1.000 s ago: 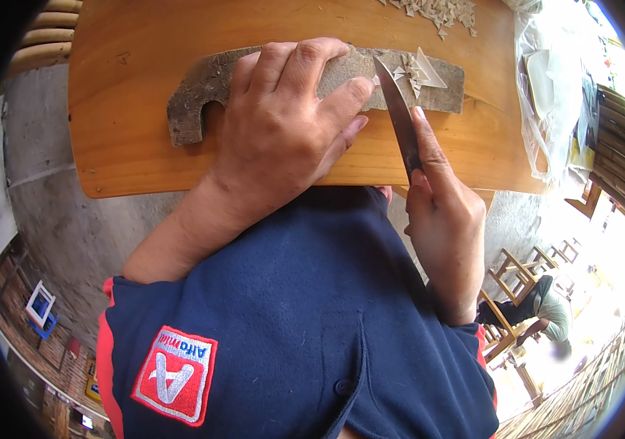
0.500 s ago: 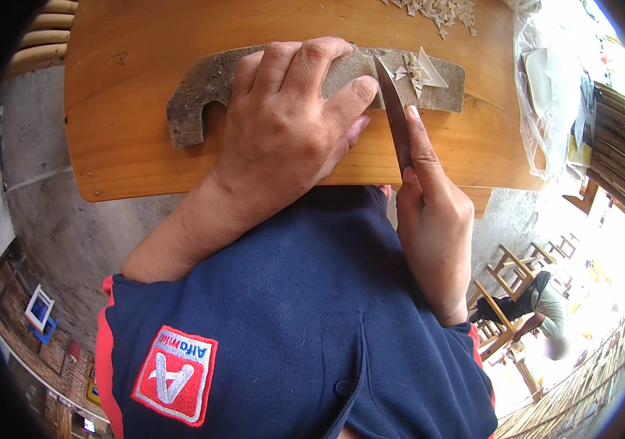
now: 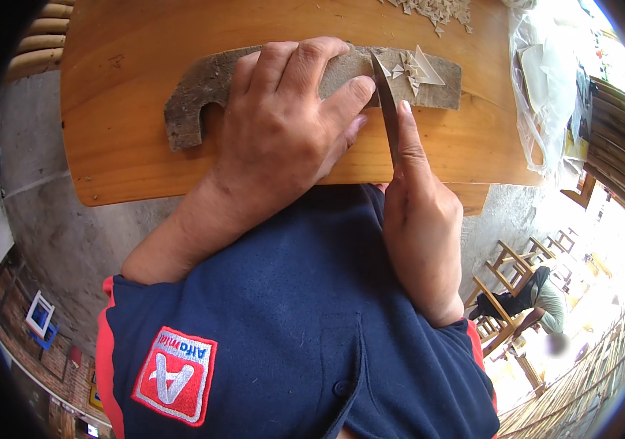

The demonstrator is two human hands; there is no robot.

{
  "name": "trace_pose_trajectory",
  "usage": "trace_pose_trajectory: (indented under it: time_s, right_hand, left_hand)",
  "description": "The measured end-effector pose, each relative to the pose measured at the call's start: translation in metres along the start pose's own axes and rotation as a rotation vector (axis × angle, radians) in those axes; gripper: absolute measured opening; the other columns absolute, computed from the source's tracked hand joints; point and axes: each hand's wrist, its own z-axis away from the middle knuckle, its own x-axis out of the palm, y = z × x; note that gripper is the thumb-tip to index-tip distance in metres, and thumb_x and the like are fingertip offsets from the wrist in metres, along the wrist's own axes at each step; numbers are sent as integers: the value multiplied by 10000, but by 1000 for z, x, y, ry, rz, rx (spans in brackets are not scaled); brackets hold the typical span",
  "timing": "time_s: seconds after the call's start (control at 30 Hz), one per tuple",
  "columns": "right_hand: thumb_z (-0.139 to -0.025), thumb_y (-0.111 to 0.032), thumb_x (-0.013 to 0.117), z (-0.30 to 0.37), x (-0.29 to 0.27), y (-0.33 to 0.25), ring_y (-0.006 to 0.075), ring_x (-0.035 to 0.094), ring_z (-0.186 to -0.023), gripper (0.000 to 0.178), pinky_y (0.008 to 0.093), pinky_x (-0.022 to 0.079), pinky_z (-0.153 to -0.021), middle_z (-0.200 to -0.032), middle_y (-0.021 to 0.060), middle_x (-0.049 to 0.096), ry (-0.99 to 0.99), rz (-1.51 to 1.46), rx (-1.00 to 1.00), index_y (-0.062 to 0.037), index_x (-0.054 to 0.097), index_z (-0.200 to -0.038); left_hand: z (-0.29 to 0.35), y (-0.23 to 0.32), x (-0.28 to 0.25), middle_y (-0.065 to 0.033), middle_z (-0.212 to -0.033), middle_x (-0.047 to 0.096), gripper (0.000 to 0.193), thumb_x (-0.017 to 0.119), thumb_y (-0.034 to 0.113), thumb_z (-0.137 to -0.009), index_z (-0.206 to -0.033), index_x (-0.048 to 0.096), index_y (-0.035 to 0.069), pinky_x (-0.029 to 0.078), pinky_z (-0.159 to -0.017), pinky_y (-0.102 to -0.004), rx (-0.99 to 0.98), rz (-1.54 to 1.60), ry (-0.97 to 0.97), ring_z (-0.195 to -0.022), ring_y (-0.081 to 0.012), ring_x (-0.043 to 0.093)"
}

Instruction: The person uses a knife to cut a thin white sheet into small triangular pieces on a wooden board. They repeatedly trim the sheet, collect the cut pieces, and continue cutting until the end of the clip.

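Note:
A worn, grey-brown wooden board (image 3: 432, 94) with a hooked notch at its left end lies near the table's front edge. My left hand (image 3: 279, 113) is closed over its middle, some fingers bent at the far edge, the thumb by the near edge. Whether a small piece sits under those fingers is hidden. In my right hand (image 3: 422, 227) is a knife (image 3: 387, 110), one finger stretched along the dark blade. Its tip rests over the board, just right of my left fingertips. Several thin, pale triangular pieces (image 3: 413, 71) lie on the board right of the blade.
The board is on an orange-brown wooden table (image 3: 129, 146). A heap of similar pale pieces (image 3: 440, 11) is at the far side. Clear plastic bags (image 3: 536, 95) hang by the right edge. Farther right, a person (image 3: 547, 304) bends beside wooden stools (image 3: 506, 263).
My right hand and the knife handle have swung slightly left, so the blade stands more upright. My left hand stays in place on the board.

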Motion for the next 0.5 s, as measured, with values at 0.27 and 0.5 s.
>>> trace_pose_trajectory:
  time_s: [0.27, 0.5]
  right_hand:
    - [-881, 97, 577, 15, -13, 14, 355, 715, -699, 734, 455, 560, -663, -817, 221, 691, 12, 23, -64, -112, 444, -1572]
    - [-915, 72, 604, 20, -19, 18, 328, 665, -618, 685, 401, 550, -646, -786, 235, 670, 45, -175, 79, -240, 548, -1522]
  left_hand:
    - [-1, -3, -1, -55, -1289, 631, 305, 801, 206, -818, -1121, 773, 193, 448, -921, -398, -26, 67, 22, -1078, -256, 562]
    - [-9, -2, -7, -85, -1216, 645, 249, 783, 134, -842, -1087, 793, 180, 484, -879, -400, -98, 228, 17, -1028, -263, 592]
